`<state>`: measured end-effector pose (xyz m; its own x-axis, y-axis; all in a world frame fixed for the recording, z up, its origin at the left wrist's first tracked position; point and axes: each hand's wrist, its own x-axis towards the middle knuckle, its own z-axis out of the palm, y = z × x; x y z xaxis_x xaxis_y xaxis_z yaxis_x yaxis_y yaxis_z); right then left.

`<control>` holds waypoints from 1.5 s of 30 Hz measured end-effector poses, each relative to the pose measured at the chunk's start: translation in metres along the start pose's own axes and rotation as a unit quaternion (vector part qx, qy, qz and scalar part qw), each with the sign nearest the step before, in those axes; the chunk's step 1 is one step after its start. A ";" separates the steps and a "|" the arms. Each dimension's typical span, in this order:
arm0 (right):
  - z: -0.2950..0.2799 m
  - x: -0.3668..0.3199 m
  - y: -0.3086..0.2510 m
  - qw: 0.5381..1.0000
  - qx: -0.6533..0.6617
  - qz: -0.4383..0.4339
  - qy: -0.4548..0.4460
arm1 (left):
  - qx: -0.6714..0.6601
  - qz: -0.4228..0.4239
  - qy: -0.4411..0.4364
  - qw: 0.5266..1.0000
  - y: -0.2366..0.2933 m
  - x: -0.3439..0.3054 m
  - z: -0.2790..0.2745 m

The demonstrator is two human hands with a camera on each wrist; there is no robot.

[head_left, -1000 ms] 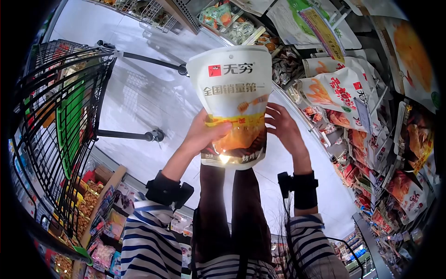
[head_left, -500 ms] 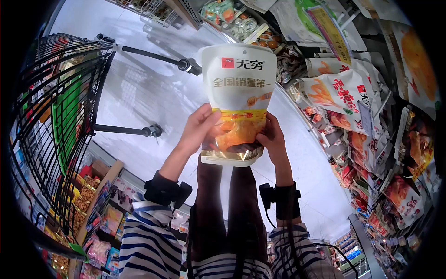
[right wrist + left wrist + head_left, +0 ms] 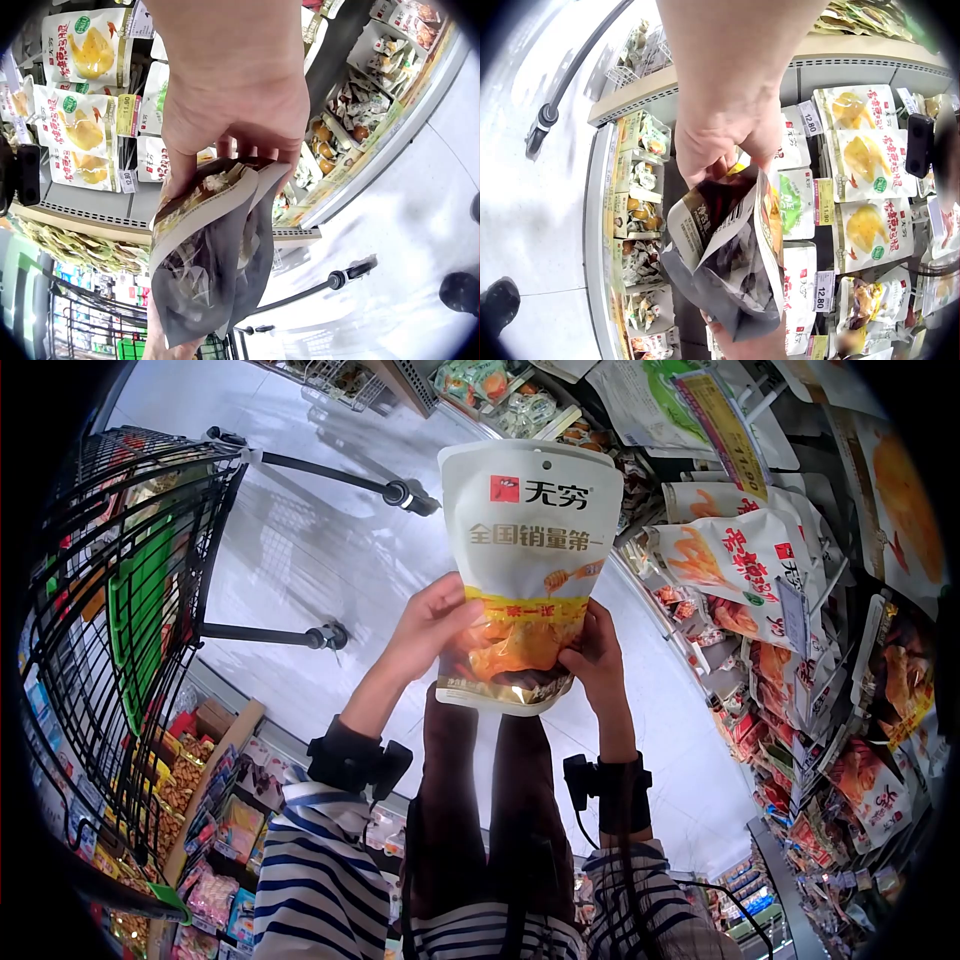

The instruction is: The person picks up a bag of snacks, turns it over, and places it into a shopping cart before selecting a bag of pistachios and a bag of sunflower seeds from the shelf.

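Observation:
A white snack pouch (image 3: 535, 550), with red and gold lettering, a yellow band and a picture of roasted meat, is held upright before the body in the head view. My left hand (image 3: 425, 635) grips its left edge, thumb on the front by the yellow band. On the opposite edge my right hand (image 3: 598, 655) pinches the lower part, thumb in front and fingers mostly hidden behind. Seen from the left wrist, the grey folded underside (image 3: 731, 281) of the pouch spreads below the hand. From the right wrist, the same grey bottom (image 3: 210, 277) shows its folds.
To the left stands a black wire shopping cart (image 3: 130, 620) with a green panel. Hanging snack pouches (image 3: 730, 565) and price tags (image 3: 722, 435) fill the rack on the right. Boxes of small wrapped snacks (image 3: 645, 217) line the shelf edge. Pale floor (image 3: 290, 550) lies between.
My right hand has come in from beside the pouch and taken hold of its right edge. The pouch has shifted slightly right and up in the head view. My left hand keeps its grip.

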<state>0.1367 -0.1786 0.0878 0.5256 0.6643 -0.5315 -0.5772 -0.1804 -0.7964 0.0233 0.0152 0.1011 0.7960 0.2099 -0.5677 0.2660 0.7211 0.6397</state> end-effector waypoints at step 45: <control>0.054 -0.023 -0.053 0.931 -0.310 -0.176 0.076 | -0.056 -0.016 0.021 0.998 0.013 -0.017 0.002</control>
<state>0.1216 -0.1452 0.1578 0.7232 0.6603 -0.2027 0.0951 -0.3858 -0.9177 0.0142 0.0201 0.1205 0.7640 0.2121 -0.6093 0.2266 0.7960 0.5612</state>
